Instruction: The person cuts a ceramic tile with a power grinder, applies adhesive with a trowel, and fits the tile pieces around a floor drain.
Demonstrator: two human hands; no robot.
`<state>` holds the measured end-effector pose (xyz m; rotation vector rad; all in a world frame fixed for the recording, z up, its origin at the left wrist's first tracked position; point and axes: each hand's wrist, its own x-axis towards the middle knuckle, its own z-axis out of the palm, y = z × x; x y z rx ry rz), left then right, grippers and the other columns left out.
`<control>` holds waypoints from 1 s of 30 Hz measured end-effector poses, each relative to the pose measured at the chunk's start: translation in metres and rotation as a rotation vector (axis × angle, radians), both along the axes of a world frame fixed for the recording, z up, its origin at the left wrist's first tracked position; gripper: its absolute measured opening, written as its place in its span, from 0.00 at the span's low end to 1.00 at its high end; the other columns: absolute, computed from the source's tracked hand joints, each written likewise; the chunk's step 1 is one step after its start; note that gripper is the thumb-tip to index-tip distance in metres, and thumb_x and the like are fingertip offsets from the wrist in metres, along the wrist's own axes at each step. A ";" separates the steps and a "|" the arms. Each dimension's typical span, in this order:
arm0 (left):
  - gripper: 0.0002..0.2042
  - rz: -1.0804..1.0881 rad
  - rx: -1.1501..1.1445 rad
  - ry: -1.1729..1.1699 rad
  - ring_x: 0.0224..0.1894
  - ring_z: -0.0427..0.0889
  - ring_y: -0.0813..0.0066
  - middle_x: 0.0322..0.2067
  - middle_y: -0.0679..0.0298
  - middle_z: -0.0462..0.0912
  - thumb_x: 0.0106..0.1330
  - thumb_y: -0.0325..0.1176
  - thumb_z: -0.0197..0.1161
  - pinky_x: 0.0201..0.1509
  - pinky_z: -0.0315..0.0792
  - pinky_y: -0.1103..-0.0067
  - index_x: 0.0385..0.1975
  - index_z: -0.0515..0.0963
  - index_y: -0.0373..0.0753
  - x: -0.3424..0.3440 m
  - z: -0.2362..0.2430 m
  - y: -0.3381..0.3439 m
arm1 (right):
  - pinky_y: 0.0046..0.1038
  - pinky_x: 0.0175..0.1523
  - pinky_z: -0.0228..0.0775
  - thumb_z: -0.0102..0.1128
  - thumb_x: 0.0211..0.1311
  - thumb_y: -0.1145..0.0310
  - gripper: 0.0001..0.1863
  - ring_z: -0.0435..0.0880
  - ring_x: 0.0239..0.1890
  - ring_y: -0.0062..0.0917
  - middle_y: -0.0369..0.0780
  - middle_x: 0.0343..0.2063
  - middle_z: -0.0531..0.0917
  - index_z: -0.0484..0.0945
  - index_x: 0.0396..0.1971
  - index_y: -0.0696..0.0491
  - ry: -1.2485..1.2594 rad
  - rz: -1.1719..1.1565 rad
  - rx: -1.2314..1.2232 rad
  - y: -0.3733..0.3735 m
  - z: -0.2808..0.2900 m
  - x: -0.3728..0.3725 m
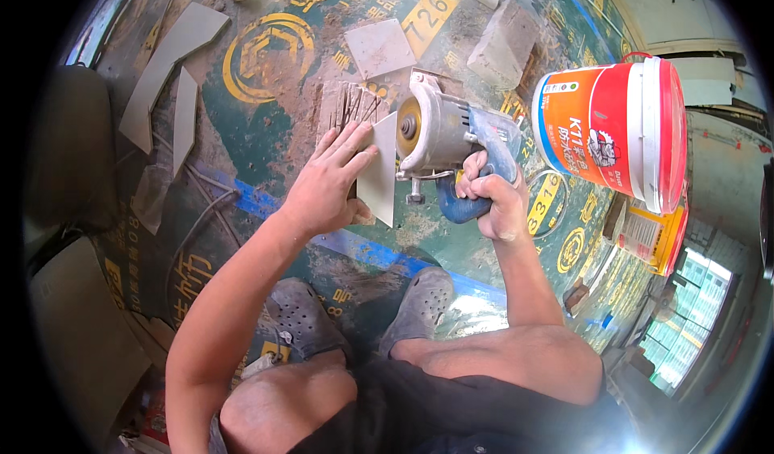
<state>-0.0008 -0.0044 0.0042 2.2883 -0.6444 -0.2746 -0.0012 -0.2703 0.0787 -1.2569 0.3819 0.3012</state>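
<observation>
Steadily guide cutter (446,137) with right hand (497,200) clamped round handle (459,205) and disc (409,127) just right of tile (379,181), bracing tile by scored slab (332,103) on floor (262,149) under left hand (330,177) with fingers slightly apart and well clear of disc to avoid slips.

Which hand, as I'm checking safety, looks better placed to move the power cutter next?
Probably the right hand: it holds the power cutter by its blue handle, while the left hand touches the pale tile.
</observation>
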 end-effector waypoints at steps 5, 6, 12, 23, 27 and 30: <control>0.43 0.005 0.002 -0.003 0.76 0.53 0.52 0.72 0.53 0.59 0.35 0.31 0.80 0.78 0.51 0.58 0.60 0.72 0.37 -0.001 0.000 0.002 | 0.30 0.35 0.68 0.55 0.43 0.78 0.11 0.70 0.25 0.23 0.39 0.28 0.73 0.72 0.31 0.56 0.022 -0.002 0.020 0.001 0.002 -0.002; 0.43 0.004 0.003 -0.005 0.76 0.53 0.52 0.72 0.53 0.59 0.35 0.31 0.80 0.78 0.51 0.58 0.61 0.72 0.37 -0.001 -0.001 0.002 | 0.30 0.35 0.68 0.55 0.43 0.78 0.11 0.70 0.25 0.23 0.39 0.28 0.73 0.72 0.31 0.56 0.022 0.001 0.021 0.000 0.002 -0.003; 0.45 0.001 0.007 -0.005 0.76 0.53 0.52 0.72 0.53 0.59 0.34 0.32 0.81 0.79 0.50 0.59 0.62 0.71 0.38 -0.001 -0.001 0.003 | 0.30 0.35 0.68 0.55 0.43 0.79 0.12 0.70 0.25 0.23 0.39 0.28 0.73 0.72 0.32 0.56 0.037 -0.006 0.018 0.000 0.000 -0.006; 0.44 -0.004 0.026 -0.038 0.75 0.55 0.53 0.70 0.55 0.62 0.36 0.35 0.82 0.79 0.50 0.61 0.60 0.71 0.39 -0.001 0.000 0.002 | 0.30 0.35 0.68 0.54 0.44 0.80 0.12 0.70 0.25 0.22 0.39 0.28 0.74 0.72 0.33 0.56 0.046 -0.009 0.020 0.001 0.005 -0.011; 0.44 0.001 -0.004 -0.031 0.75 0.55 0.53 0.71 0.54 0.61 0.35 0.34 0.81 0.78 0.51 0.59 0.60 0.71 0.39 -0.001 0.000 0.003 | 0.30 0.35 0.68 0.55 0.44 0.80 0.13 0.70 0.25 0.22 0.39 0.29 0.74 0.72 0.33 0.56 0.053 -0.009 0.032 0.002 0.006 -0.013; 0.43 0.003 -0.040 -0.019 0.75 0.55 0.51 0.71 0.54 0.61 0.35 0.31 0.80 0.78 0.52 0.58 0.60 0.71 0.39 -0.001 -0.001 0.003 | 0.30 0.36 0.68 0.55 0.44 0.79 0.14 0.70 0.25 0.23 0.39 0.29 0.73 0.72 0.35 0.55 0.067 -0.004 0.016 0.000 0.005 -0.016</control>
